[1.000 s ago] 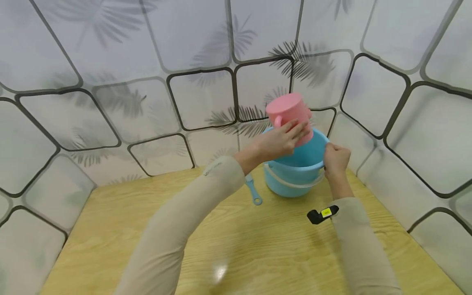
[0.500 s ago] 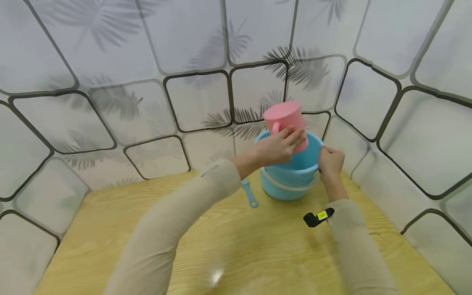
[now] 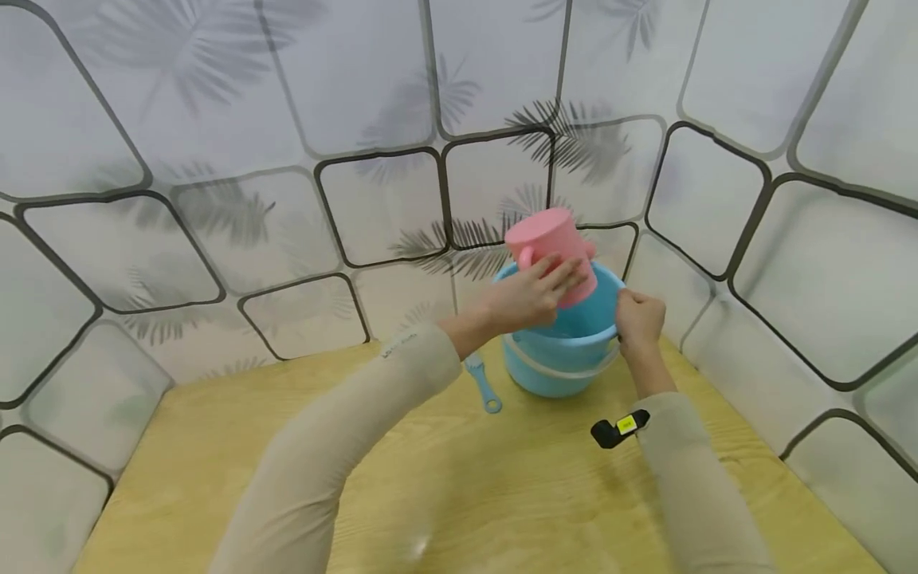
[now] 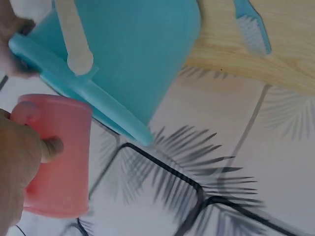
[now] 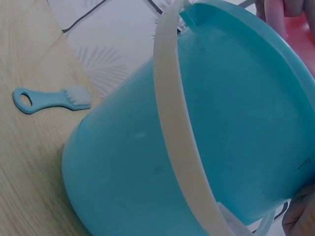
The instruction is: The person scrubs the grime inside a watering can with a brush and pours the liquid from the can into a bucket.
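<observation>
A pink two-handled cup [image 3: 548, 239] is tipped above the bucket's mouth, its flat closed end facing up and to the left. My left hand [image 3: 527, 299] grips it from the side, with the thumb pressed on the cup wall in the left wrist view. Below it stands a light blue bucket [image 3: 548, 379], with its white carrying handle [image 3: 562, 371] hanging down in front. My right hand [image 3: 641, 319] holds the bucket by the right side of its rim. No contents show in the part of the bucket that I can see.
Left of the bucket, a small blue brush [image 3: 484, 387] with white bristles lies on the wood-grain table [image 3: 445, 478]. Patterned walls [image 3: 387, 207] close in behind and on the right, near the bucket. A black device [image 3: 618, 429] sits at the right wrist.
The head view has shifted slightly, so everything appears a little lower and further left. The cup stays tipped over the bucket, and both hands keep their hold.
</observation>
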`<state>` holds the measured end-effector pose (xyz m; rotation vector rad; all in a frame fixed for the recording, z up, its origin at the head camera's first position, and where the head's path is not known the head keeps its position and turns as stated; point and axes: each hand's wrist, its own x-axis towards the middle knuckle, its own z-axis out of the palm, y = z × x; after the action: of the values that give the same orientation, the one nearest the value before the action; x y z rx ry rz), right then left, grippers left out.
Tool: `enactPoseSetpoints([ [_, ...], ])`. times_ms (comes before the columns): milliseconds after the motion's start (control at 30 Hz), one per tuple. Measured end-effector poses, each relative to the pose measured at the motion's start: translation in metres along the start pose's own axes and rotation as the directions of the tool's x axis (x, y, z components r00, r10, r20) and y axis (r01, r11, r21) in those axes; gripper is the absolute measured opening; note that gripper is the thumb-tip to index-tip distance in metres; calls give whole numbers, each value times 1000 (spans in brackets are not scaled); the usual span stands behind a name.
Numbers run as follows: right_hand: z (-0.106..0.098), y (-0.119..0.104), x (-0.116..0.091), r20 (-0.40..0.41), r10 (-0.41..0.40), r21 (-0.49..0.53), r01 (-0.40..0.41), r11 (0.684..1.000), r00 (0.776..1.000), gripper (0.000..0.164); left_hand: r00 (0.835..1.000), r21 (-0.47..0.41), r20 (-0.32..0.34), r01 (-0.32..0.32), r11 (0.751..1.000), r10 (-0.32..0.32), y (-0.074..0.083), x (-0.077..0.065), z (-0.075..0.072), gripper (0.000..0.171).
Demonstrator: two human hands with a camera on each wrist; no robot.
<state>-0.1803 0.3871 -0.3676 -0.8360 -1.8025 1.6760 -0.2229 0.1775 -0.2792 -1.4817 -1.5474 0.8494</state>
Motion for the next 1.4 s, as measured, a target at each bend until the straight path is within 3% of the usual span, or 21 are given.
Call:
enactPoseSetpoints([
  [167,-2,-3,-2,13,-17,-1,17,1000,1000,52,996,5,-34,85,996,-85,-6,-11,6,33],
  [267,-3,-6,-3,14,-19,6,19,1000,1000,52,990,-23,-88,112,993,-114,-5,-18,10,30],
  [500,-3,-7,-5,27,9,-5,-9,1000,1000,52,939,-73,-209,264,962,-274,4,-39,23,26],
  [733,-3,-5,-5,38,27,-6,-27,1000,999,51,910,-85,-186,361,929,-371,11,-57,30,22],
  [900,-6,-5,-5,34,45,4,-45,999,998,50,871,-104,-180,446,889,-458,15,-64,32,25],
  [1133,-6,-6,-4,42,70,14,-71,997,997,46,827,-109,-118,539,835,-550,21,-72,32,18],
  [1400,-2,-6,-4,44,76,10,-77,997,996,45,759,-179,-115,618,765,-640,29,-84,36,14],
])
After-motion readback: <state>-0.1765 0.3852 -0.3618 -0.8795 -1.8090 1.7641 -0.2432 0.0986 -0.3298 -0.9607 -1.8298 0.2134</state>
